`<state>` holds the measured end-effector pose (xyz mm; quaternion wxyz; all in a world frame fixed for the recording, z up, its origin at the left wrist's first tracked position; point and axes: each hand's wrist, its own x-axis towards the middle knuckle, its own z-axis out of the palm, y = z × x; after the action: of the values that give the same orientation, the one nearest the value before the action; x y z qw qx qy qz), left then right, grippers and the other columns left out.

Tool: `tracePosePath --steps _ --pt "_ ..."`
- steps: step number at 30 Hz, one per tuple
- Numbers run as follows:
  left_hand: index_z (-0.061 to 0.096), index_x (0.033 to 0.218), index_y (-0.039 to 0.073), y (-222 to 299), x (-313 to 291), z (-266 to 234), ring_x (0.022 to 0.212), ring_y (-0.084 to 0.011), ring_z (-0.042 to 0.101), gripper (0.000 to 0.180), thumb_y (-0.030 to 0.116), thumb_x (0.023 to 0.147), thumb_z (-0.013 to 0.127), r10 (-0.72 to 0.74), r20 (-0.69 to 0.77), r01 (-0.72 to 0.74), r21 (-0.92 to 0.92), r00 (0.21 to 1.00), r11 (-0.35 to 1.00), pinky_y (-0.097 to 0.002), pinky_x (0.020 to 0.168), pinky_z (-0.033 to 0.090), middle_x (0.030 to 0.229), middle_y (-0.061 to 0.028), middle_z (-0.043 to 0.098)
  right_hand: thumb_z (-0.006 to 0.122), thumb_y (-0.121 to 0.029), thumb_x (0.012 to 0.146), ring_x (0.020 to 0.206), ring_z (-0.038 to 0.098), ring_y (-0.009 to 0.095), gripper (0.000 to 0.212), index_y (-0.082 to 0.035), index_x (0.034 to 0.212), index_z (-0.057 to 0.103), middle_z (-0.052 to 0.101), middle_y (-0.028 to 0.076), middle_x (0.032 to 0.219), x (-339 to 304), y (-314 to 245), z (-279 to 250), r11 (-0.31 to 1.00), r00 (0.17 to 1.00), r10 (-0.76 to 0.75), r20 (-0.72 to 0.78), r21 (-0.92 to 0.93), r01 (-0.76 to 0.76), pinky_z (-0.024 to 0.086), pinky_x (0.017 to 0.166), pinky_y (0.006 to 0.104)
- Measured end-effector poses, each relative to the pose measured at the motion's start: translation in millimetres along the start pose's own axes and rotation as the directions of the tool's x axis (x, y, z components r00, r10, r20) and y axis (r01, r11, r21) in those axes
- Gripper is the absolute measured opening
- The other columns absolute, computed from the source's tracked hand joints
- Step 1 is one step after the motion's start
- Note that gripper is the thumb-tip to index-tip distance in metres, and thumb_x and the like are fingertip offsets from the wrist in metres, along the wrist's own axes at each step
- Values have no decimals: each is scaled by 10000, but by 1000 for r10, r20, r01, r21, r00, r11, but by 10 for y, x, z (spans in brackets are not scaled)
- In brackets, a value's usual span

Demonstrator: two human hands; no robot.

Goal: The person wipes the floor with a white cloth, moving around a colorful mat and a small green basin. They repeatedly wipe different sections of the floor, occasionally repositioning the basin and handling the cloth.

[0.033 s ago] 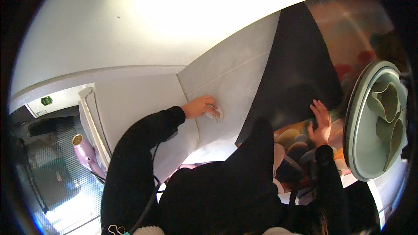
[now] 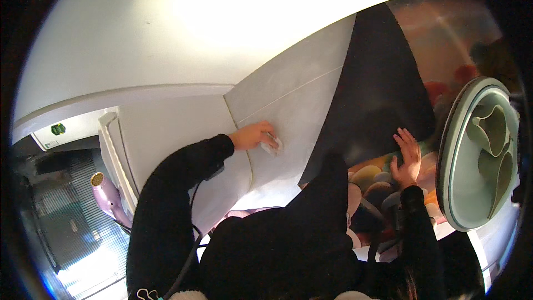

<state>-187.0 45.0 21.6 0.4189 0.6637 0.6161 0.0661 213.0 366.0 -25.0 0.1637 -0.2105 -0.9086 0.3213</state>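
Note:
My left hand (image 2: 253, 135) is closed around a crumpled white tissue (image 2: 271, 145). It presses the tissue on a pale grey tiled surface (image 2: 300, 108), close to the edge of a white panel (image 2: 177, 116). Over to the right, my right hand (image 2: 408, 158) rests with fingers spread and nothing in it. Its palm lies over a pebble-patterned cover (image 2: 366, 178), and its fingertips reach the border of a dark black area (image 2: 383, 78). Both forearms are in black sleeves.
A round grey-green tray (image 2: 472, 189) with curved dividers stands right of my right hand. A purple hair dryer (image 2: 109, 195) with a cord is at the far left beside a white ledge (image 2: 119, 155). A black cable (image 2: 191, 250) runs along my left arm.
The whole view has shifted very slightly, and a little more of the tissue shows under my left hand. My right hand keeps its place.

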Motion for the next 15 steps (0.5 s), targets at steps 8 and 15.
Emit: tracePosePath --steps 8,15 --pt "712 1038 132 -528 962 -821 1025 -279 569 423 -148 765 552 -270 -556 234 -137 786 962 -367 934 437 1014 -82 636 559 -105 727 1309 470 333 552 -62 1276 575 534 111 1386 -22 -6 -19 1000 1000 12 20 -27 -12 368 1076 468" --pt "750 1033 214 -467 1737 -924 1011 -271 536 521 -149 702 578 -193 -672 211 -56 715 976 -364 964 393 1019 -76 623 551 -101 728 1306 471 339 534 -55 1259 587 534 111 1384 -21 -1 -14 999 999 24 26 -28 -24 376 1070 465"
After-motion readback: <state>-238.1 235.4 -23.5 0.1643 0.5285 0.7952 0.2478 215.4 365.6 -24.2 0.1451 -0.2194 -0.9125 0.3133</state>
